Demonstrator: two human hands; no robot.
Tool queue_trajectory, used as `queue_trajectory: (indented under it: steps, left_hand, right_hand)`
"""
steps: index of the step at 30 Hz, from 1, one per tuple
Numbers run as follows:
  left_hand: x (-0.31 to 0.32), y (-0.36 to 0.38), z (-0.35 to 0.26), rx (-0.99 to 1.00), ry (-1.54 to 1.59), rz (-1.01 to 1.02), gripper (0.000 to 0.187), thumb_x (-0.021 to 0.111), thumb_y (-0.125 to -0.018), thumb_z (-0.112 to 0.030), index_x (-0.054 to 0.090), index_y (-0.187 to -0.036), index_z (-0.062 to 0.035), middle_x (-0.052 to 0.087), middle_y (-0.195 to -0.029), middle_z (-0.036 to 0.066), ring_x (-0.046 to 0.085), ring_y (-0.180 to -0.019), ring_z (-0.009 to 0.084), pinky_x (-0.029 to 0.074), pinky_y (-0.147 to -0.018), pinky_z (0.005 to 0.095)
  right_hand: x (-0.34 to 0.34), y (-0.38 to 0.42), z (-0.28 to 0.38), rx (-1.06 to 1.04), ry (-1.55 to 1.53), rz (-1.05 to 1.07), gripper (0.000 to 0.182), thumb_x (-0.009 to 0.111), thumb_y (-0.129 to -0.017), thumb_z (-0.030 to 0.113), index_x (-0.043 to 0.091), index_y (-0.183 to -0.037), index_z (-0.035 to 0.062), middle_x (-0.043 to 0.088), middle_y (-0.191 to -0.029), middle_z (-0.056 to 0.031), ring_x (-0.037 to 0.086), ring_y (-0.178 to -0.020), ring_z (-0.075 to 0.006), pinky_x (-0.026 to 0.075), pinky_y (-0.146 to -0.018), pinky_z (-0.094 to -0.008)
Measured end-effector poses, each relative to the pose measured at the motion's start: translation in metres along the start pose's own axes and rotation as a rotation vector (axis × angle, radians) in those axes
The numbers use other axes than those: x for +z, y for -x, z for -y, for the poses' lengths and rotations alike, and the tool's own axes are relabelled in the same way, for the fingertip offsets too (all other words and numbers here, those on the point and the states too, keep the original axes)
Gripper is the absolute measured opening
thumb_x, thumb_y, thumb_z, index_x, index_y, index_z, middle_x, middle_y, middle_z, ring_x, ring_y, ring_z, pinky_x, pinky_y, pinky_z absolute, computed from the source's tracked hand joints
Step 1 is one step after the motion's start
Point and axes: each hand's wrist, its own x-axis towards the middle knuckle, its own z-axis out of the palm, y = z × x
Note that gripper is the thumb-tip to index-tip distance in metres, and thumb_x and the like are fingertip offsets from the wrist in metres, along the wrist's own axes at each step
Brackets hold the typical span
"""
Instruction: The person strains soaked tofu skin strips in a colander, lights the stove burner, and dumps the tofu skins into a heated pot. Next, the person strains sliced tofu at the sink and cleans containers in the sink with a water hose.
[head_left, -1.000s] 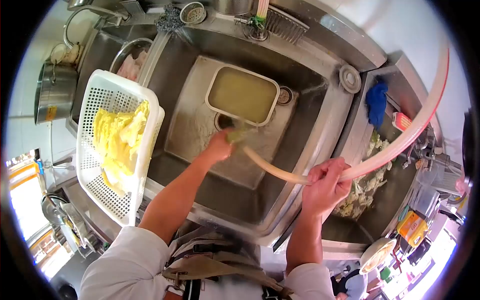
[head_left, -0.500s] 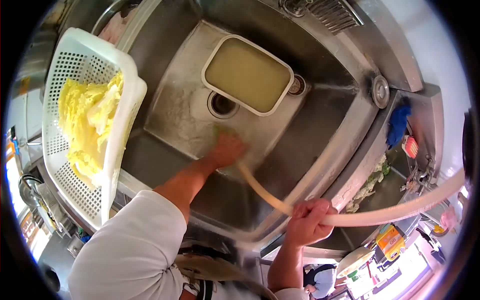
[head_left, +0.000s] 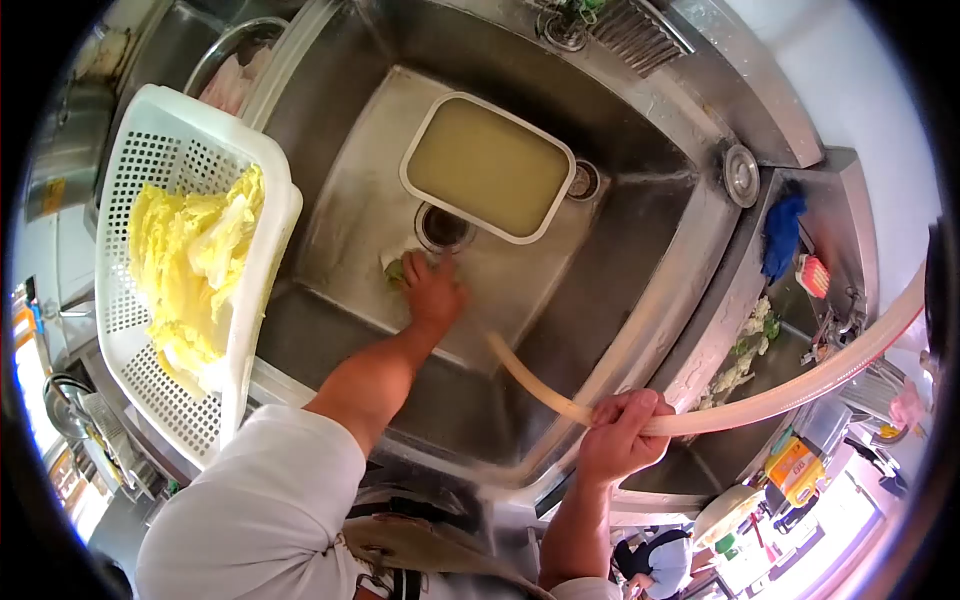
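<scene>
Inside the steel sink (head_left: 345,215), my left hand (head_left: 432,292) reaches down to the floor with its fingers pressed on a small green scouring pad (head_left: 394,274), which is mostly covered by the hand. The round drain (head_left: 443,228) is just beyond my fingers. My right hand (head_left: 625,430) is wrapped around a pale, flexible hose (head_left: 760,415) over the sink's right front edge. The hose's thinner yellowish end (head_left: 525,375) points into the sink. A rectangular tub (head_left: 490,165) full of cloudy yellowish liquid sits on the sink floor beyond the drain.
On the left rim rests a white perforated basket (head_left: 270,215) with yellow cabbage leaves (head_left: 195,265). A metal bowl (head_left: 232,50) stands behind it. To the right, a second basin holds green scraps (head_left: 745,350), beside a blue cloth (head_left: 783,235) and a red-white brush (head_left: 812,276). Another person (head_left: 660,562) stands farther off.
My left hand has moved left with the green pad across the sink floor, nearer the drain's left side. My right hand keeps its grip on the hose. The view has shifted slightly.
</scene>
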Motion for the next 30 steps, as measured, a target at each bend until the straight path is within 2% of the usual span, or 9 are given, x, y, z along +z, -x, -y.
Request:
queue_trajectory:
  steps: [6,9,12,14,16,20,22,25,30]
  left_hand:
    - [0.048,0.000,0.018,0.125,0.287,0.330,0.029,0.066,-0.066,-0.025,0.055,-0.088,-0.0088,0.052,-0.098,0.010,0.046,-0.100,0.0317,0.036,-0.076,0.0552]
    - [0.051,-0.008,0.016,0.131,0.817,0.561,0.046,0.070,-0.066,-0.027,0.059,-0.107,-0.0090,0.047,-0.121,0.016,0.039,-0.116,0.0384,0.029,-0.091,0.0587]
    - [-0.018,-0.009,-0.009,0.213,0.344,0.262,0.056,0.068,-0.068,-0.034,0.057,-0.119,-0.0125,0.038,-0.133,0.019,0.029,-0.129,0.0416,0.023,-0.098,0.0655]
    - [-0.003,0.000,0.009,0.094,0.239,0.403,0.067,0.070,-0.068,-0.037,0.051,-0.129,-0.0167,0.024,-0.143,0.023,0.017,-0.135,0.0452,0.013,-0.103,0.0673]
    - [0.009,0.006,0.005,0.187,0.191,0.288,0.061,0.071,-0.066,-0.038,0.057,-0.119,-0.0113,0.030,-0.138,0.024,0.023,-0.131,0.0453,0.017,-0.102,0.0666]
    - [0.033,0.005,0.004,0.609,0.301,0.368,0.047,0.071,-0.065,-0.034,0.062,-0.104,-0.0092,0.038,-0.132,0.021,0.033,-0.124,0.0406,0.030,-0.098,0.0570]
    - [0.006,-0.002,-0.005,0.818,0.226,0.318,0.039,0.070,-0.065,-0.031,0.064,-0.096,-0.0092,0.044,-0.127,0.019,0.039,-0.119,0.0376,0.037,-0.094,0.0510]
    - [0.027,0.001,0.006,0.930,0.339,0.211,0.027,0.066,-0.067,-0.029,0.064,-0.089,-0.0126,0.053,-0.111,0.015,0.047,-0.108,0.0335,0.042,-0.087,0.0451]
    - [0.045,-0.001,0.013,0.962,0.234,0.441,0.018,0.063,-0.067,-0.025,0.063,-0.081,-0.0139,0.051,-0.091,0.012,0.049,-0.094,0.0316,0.042,-0.081,0.0447]
  right_hand:
    - [-0.003,0.008,-0.014,0.044,0.025,0.059,0.021,0.047,-0.094,0.008,0.044,-0.074,0.0037,0.046,-0.062,-0.0061,0.043,-0.046,-0.0106,0.036,-0.040,-0.0234]
    - [0.002,0.011,-0.005,0.043,-0.012,0.020,0.021,0.047,-0.094,0.006,0.043,-0.074,0.0036,0.045,-0.063,-0.0061,0.044,-0.046,-0.0108,0.037,-0.040,-0.0238]
    - [0.001,0.011,0.002,0.046,-0.041,-0.029,0.019,0.047,-0.093,0.004,0.043,-0.074,0.0036,0.046,-0.063,-0.0061,0.044,-0.047,-0.0112,0.037,-0.040,-0.0243]
    - [-0.008,0.012,-0.008,-0.024,0.061,0.074,0.020,0.047,-0.093,0.005,0.043,-0.074,0.0037,0.047,-0.061,-0.0055,0.044,-0.046,-0.0113,0.038,-0.041,-0.0249]
    - [-0.010,0.008,-0.018,-0.126,0.115,0.110,0.018,0.046,-0.095,0.006,0.042,-0.077,0.0038,0.045,-0.060,-0.0054,0.045,-0.044,-0.0114,0.039,-0.040,-0.0256]
    - [-0.006,0.017,-0.018,-0.084,0.100,0.090,0.016,0.045,-0.095,0.005,0.041,-0.079,0.0039,0.046,-0.060,-0.0060,0.044,-0.043,-0.0112,0.039,-0.039,-0.0257]
    - [-0.011,0.019,-0.025,-0.082,0.117,0.097,0.015,0.046,-0.095,0.006,0.041,-0.080,0.0040,0.046,-0.060,-0.0063,0.044,-0.043,-0.0112,0.039,-0.039,-0.0258]
    - [-0.014,0.021,-0.035,-0.110,0.160,0.127,0.015,0.046,-0.095,0.007,0.042,-0.081,0.0035,0.046,-0.060,-0.0067,0.044,-0.043,-0.0114,0.039,-0.039,-0.0254]
    - [-0.009,0.026,-0.028,0.081,0.116,0.031,0.017,0.051,-0.090,0.004,0.045,-0.075,0.0051,0.054,-0.061,-0.0053,0.049,-0.060,-0.0147,0.043,-0.054,-0.0284]
